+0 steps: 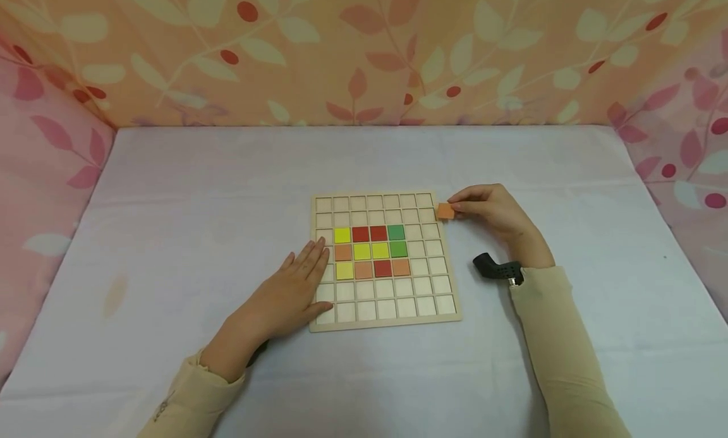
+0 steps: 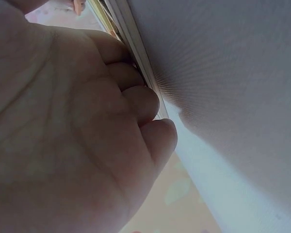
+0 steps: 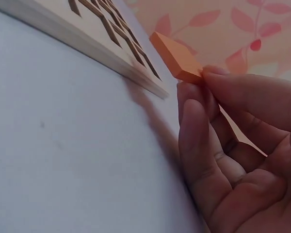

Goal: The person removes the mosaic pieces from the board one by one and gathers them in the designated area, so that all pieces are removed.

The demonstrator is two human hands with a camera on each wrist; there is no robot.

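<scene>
Fingers of the right hand [image 1: 500, 213] are pinching one orange tile [image 1: 446, 211] between thumb and forefinger; I am reading this grip in the head and right wrist views. I am seeing the tile held apart from the wooden grid board [image 1: 383, 324], near its far right corner. Fingers of the left hand [image 1: 287, 296] are lying nearly straight and close together over the board's left edge, with the thumb standing apart; I am judging that this hand is steadying the board.

Progress: I am rating the work as partly complete.

Done: I am counting twelve coloured tiles [image 1: 361, 251] sitting in cells, three rows of four, in yellow, red, green and orange.

Remaining: the held tile is not yet occupying a cell. Bare cells [image 1: 433, 248] are surrounding the block on its far, near and right sides; the left hand is partly hiding the leftmost column, so I am not confirming every cell there.
</scene>
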